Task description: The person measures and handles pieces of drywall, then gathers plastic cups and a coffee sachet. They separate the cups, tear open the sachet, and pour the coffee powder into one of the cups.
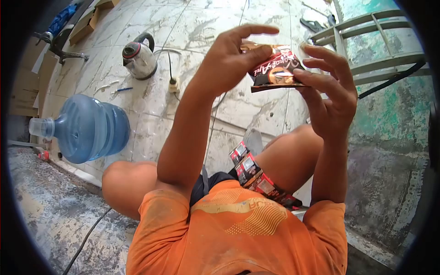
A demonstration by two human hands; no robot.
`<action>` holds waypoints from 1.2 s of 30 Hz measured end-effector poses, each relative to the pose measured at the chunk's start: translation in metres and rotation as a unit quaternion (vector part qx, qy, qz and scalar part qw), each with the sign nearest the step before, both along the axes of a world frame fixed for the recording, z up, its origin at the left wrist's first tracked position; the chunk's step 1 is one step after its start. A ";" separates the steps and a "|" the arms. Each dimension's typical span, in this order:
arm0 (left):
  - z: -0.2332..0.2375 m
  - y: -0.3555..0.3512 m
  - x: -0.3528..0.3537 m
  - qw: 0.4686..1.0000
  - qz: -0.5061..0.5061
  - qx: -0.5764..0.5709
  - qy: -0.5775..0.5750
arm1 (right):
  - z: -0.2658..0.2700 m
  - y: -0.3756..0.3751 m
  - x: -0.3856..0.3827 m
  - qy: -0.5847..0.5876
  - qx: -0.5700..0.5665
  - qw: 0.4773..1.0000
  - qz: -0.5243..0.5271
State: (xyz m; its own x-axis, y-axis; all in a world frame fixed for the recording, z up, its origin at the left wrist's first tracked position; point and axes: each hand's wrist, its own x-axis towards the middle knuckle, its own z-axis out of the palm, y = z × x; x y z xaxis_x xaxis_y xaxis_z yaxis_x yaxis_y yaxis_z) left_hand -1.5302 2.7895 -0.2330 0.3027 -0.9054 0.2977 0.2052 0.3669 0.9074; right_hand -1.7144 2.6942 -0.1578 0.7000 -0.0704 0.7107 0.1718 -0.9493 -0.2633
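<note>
A dark red and black printed sachet (pixel 276 68) is held up in front of me between both hands. My left hand (pixel 233 57) pinches its upper left part with the thumb on the printed face, the index finger stretched out above. My right hand (pixel 327 80) grips the sachet's right side between thumb and fingers. A strip of joined red and black sachets (pixel 259 176) lies across my lap and thigh, touching neither hand.
A kettle (pixel 140 59) stands on the tiled floor (pixel 197 27) near a power socket (pixel 173 86) with a cord. At left lies a big blue water bottle (pixel 91 128). A metal ladder (pixel 380 36) is at upper right, with sandals (pixel 311 24) beside it. Cardboard (pixel 85 27) sits upper left.
</note>
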 end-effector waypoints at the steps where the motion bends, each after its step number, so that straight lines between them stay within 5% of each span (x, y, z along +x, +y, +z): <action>1: 0.000 0.001 0.004 0.998 0.033 0.005 -0.053 | 0.003 0.001 0.006 -0.005 -0.011 1.000 0.004; 3: 0.001 0.001 0.009 0.922 0.276 -0.052 -0.267 | 0.005 0.002 0.015 -0.043 -0.014 0.997 -0.059; 4: 0.010 0.006 0.012 0.919 0.283 -0.062 -0.268 | 0.007 -0.004 0.022 -0.075 -0.074 0.993 -0.059; 6: 0.034 0.023 0.018 0.939 0.107 -0.205 -0.252 | 0.004 -0.008 0.031 -0.111 -0.101 0.988 -0.042; 9: 0.046 0.031 0.019 0.883 0.204 -0.176 -0.384 | -0.003 -0.002 0.037 -0.139 -0.121 0.983 -0.016; 14: 0.036 0.018 0.016 0.798 0.301 -0.371 -0.367 | -0.019 0.008 0.041 -0.182 -0.073 0.981 0.012; 23: 0.022 0.014 0.014 0.765 0.324 -0.408 -0.378 | -0.033 0.004 0.034 -0.175 -0.018 0.984 0.018; 25: 0.025 0.016 0.009 0.794 0.380 -0.288 -0.378 | -0.033 -0.006 0.034 -0.152 -0.019 0.987 0.053; 27: 0.023 0.011 0.019 0.872 0.293 -0.233 -0.314 | -0.048 0.003 0.052 -0.266 0.176 0.946 0.049; 30: 0.000 0.006 0.015 0.927 0.228 -0.196 -0.225 | -0.049 -0.014 0.049 -0.286 0.395 0.872 0.056; 36: -0.007 -0.002 0.004 0.927 0.294 -0.222 -0.076 | -0.044 -0.013 0.053 -0.196 0.609 0.764 0.089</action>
State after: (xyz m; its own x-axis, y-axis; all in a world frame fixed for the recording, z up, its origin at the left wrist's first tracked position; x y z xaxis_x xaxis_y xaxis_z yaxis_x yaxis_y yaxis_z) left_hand -1.5263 2.7872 -0.2402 0.6286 -0.3759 0.6808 -0.2670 0.7179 0.6429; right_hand -1.6614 2.6816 -0.2015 0.5257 -0.7747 0.3515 0.5609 0.0050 -0.8278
